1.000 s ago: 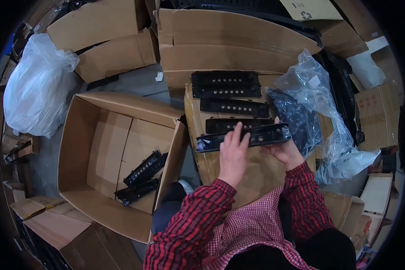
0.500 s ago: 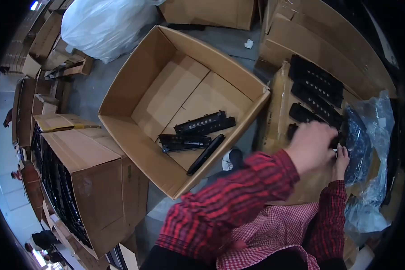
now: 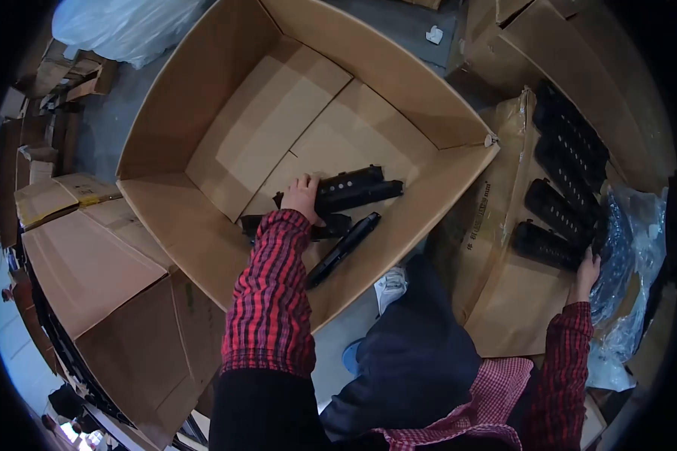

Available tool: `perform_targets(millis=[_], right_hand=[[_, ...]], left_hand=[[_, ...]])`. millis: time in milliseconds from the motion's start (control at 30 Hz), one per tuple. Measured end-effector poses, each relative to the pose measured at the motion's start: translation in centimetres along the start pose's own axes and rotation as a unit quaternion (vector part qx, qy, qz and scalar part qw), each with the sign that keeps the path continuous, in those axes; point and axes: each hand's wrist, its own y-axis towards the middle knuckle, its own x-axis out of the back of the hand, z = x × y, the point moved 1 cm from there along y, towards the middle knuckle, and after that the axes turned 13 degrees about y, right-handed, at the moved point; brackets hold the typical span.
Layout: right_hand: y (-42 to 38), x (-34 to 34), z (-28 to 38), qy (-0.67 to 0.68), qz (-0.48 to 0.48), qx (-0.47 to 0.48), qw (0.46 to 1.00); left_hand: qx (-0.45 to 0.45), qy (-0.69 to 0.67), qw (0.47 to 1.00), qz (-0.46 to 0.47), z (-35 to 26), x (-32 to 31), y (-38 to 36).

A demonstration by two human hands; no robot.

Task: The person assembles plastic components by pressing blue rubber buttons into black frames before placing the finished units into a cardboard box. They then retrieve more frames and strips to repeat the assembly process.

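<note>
The left hand (image 3: pixel 302 197) is down inside the open cardboard box (image 3: pixel 203 135), fingers curled over the end of a black perforated bracket (image 3: pixel 350 188) — the part lies on the box floor, stretching away to the right of the grip, with two more black brackets (image 3: pixel 344 246) just below the wrist. The right hand (image 3: pixel 585 272) rests its fingertips against the nearest of the loose brackets (image 3: pixel 545 246) laid on flat cardboard — whether it grips I cannot tell.

1. Open box (image 3: pixel 226 90): matt brown cardboard, smooth, creased at its flaps.
2. Black parts (image 3: pixel 353 188) inside the box: hard, slightly glossy, plastic-looking.
3. Bag (image 3: pixel 628 255) right of the box: clear, shiny, crinkled plastic film.
4. Sleeve (image 3: pixel 271 301): soft checked cloth.
</note>
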Motion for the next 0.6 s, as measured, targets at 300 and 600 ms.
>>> perform_targets(millis=[300,600], right_hand=[[-10.7,5.2,10.7,0.047,0.002,0.136,0.99],[-15.6,5.3,13.6,0.093,0.209,0.202,0.952]], left_hand=[[0.025,-0.059,0.993,0.097,1.3,-1.9,0.4],[-0.012,-0.132,0.964,0.23,3.2,0.8,0.9]])
